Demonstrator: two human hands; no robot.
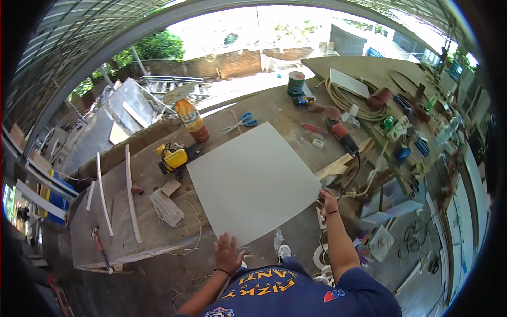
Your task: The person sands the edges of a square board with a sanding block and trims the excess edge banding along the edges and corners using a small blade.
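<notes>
A large square white panel (259, 182) lies turned at an angle on the workbench, its near part jutting past the bench's front edge. My left hand (228, 255) is open, fingers spread against the panel's near left corner. At the right corner, the fingers of my right hand (328, 202) are curled round the panel's edge; their tips are partly hidden. Just beyond the far edge lie blue-handled scissors (244, 121). A yellow and black power tool (175, 157) rests against the left side, with an orange-brown filled bottle (192, 121) behind it.
On the brown workbench (111, 243) are thin white strips (130, 193), a folded cloth (167, 208) and a red-handled hammer (100, 248). To the right lie a red and black angle grinder (340, 136) with its cord, a green can (297, 84) and a coiled hose (346, 98).
</notes>
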